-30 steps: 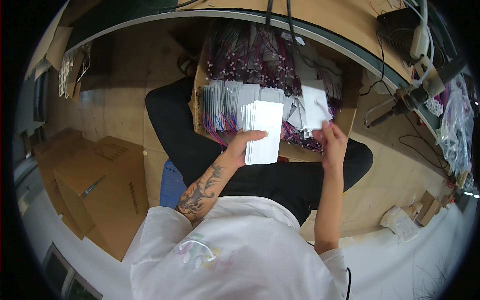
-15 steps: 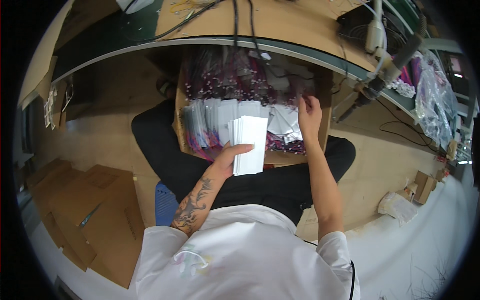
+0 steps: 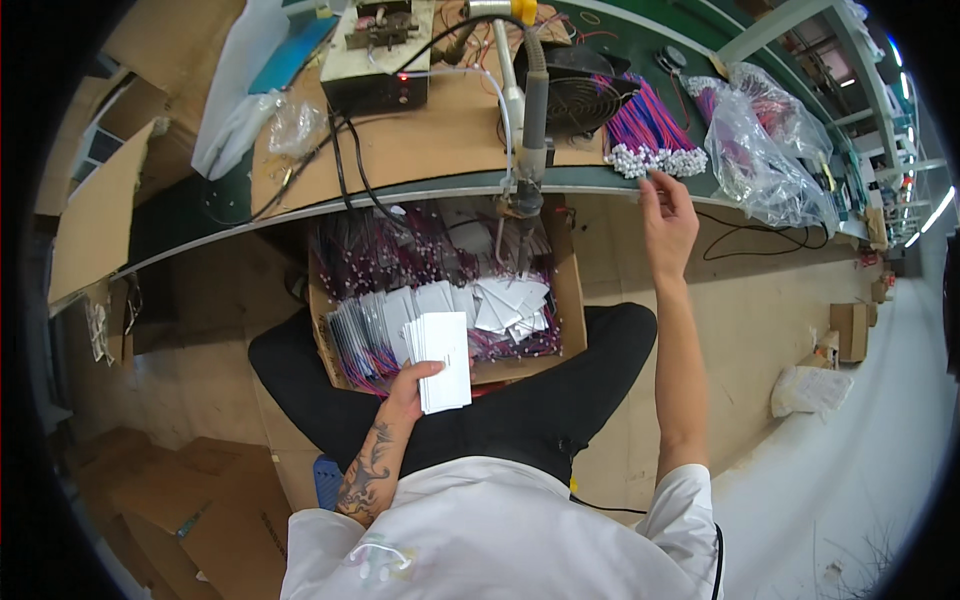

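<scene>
My left hand (image 3: 407,388) is closed round a fanned stack of flat white rectangular pieces (image 3: 446,350), thumb on top, held over my lap at the near side of a cardboard box (image 3: 570,310). The box holds more white flat pieces (image 3: 510,303) and red-and-blue wires with small white ends. My right hand (image 3: 670,225) is raised at the bench's front edge, its fingertips at the white connectors (image 3: 655,160) of a bundle of pink and blue wires (image 3: 648,115). Its thumb and fingers are drawn together; whether a connector is between them is too small to tell.
A soldering-iron-like tool on a hose (image 3: 530,130) hangs over the bench edge above the box. On the bench are a black fan (image 3: 585,105), a metal-cased device (image 3: 375,60) with a red light, and a clear plastic bag (image 3: 765,150). Flattened cardboard (image 3: 210,510) lies at left.
My right hand has moved from inside the box up and right to the wire bundle on the bench. The view has shifted toward the bench; my left hand keeps the white stack.
</scene>
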A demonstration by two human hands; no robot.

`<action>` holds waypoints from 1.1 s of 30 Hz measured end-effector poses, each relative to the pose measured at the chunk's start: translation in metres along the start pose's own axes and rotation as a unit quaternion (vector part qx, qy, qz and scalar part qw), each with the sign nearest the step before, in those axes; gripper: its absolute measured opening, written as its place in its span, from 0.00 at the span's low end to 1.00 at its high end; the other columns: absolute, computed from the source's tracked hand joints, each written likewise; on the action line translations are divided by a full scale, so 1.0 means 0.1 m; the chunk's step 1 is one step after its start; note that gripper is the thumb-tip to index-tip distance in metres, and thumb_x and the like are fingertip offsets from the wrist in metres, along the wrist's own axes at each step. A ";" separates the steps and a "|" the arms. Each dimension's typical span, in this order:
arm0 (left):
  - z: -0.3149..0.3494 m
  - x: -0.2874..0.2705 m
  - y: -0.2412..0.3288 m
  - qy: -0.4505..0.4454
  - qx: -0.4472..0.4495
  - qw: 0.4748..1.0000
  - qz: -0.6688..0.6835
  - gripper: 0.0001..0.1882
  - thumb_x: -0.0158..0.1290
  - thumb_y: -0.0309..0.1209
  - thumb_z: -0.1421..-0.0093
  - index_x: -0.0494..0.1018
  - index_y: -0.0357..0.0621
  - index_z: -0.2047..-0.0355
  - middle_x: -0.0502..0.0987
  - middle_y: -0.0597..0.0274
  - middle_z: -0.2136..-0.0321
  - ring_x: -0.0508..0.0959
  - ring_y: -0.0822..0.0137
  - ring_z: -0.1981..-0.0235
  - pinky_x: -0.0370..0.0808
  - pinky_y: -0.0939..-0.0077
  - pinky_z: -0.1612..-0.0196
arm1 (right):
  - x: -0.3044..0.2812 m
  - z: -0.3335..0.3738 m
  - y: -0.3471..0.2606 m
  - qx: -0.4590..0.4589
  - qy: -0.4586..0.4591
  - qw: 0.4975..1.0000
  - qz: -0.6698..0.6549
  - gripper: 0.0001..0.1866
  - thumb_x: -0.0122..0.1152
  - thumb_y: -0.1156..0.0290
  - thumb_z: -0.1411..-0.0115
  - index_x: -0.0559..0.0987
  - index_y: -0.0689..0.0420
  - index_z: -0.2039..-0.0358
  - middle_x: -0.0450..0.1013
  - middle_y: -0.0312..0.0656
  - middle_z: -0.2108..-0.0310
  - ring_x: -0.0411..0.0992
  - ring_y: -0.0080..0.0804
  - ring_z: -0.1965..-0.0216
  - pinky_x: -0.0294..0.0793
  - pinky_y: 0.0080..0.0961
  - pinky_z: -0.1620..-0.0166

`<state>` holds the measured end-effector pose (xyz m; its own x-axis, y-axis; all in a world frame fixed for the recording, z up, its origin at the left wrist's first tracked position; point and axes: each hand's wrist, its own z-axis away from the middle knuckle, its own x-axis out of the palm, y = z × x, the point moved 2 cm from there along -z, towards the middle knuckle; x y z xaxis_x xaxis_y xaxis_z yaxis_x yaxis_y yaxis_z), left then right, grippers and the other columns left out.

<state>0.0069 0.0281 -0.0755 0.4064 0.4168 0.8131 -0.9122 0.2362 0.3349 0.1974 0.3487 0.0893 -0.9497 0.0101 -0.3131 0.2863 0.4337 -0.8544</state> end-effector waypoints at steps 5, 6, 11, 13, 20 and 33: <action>0.02 0.00 -0.01 0.017 -0.031 0.999 0.020 0.35 0.54 0.32 0.58 0.61 0.30 0.48 0.73 0.44 0.61 0.76 0.49 0.60 0.75 0.59 0.55 | 0.04 -0.10 0.06 -0.094 -0.003 0.993 0.065 0.05 0.59 0.75 0.43 0.78 0.61 0.66 0.72 0.35 0.71 0.68 0.18 0.75 0.68 0.14 0.72; 0.03 -0.02 -0.03 0.021 -0.034 0.999 0.022 0.34 0.54 0.32 0.57 0.62 0.30 0.48 0.74 0.44 0.61 0.76 0.50 0.61 0.75 0.60 0.55 | 0.02 -0.05 0.06 -0.032 -0.007 0.999 0.021 0.05 0.58 0.75 0.42 0.78 0.61 0.66 0.72 0.35 0.70 0.68 0.18 0.74 0.68 0.14 0.72; 0.00 -0.02 -0.10 0.033 -0.058 0.998 0.000 0.33 0.53 0.31 0.56 0.61 0.29 0.48 0.73 0.41 0.59 0.76 0.49 0.59 0.75 0.59 0.54 | -0.14 0.18 0.01 0.027 0.040 0.993 -0.110 0.09 0.51 0.73 0.37 0.73 0.63 0.59 0.72 0.40 0.69 0.70 0.19 0.75 0.73 0.15 0.74; 0.00 0.00 -0.12 0.036 -0.062 0.997 -0.002 0.33 0.53 0.30 0.56 0.61 0.29 0.48 0.73 0.41 0.59 0.76 0.49 0.59 0.74 0.59 0.54 | -0.16 0.19 0.05 0.071 0.006 0.990 -0.125 0.11 0.48 0.70 0.36 0.70 0.62 0.56 0.73 0.41 0.67 0.72 0.21 0.74 0.73 0.16 0.75; -0.06 0.03 -0.24 0.002 -0.091 0.996 0.013 0.32 0.52 0.27 0.54 0.61 0.28 0.47 0.73 0.42 0.56 0.75 0.52 0.55 0.73 0.61 0.51 | 0.01 0.18 -0.01 0.130 -0.032 0.980 -0.145 0.17 0.54 0.71 0.39 0.66 0.63 0.52 0.74 0.42 0.70 0.73 0.23 0.74 0.74 0.17 0.74; 0.15 0.62 0.03 -0.096 -0.141 0.984 0.047 0.34 0.55 0.30 0.54 0.60 0.31 0.46 0.72 0.43 0.54 0.76 0.53 0.57 0.72 0.61 0.50 | 0.11 2.26 0.05 0.287 -0.225 0.915 -0.170 0.08 0.53 0.77 0.41 0.66 0.62 0.62 0.71 0.43 0.78 0.70 0.27 0.80 0.71 0.21 0.75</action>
<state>0.0284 0.0413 -0.0171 0.2780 0.2817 0.9183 -0.8838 0.4496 0.1296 0.2169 0.1469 -0.0122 -0.8849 -0.4655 -0.0166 0.1257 -0.2042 -0.9708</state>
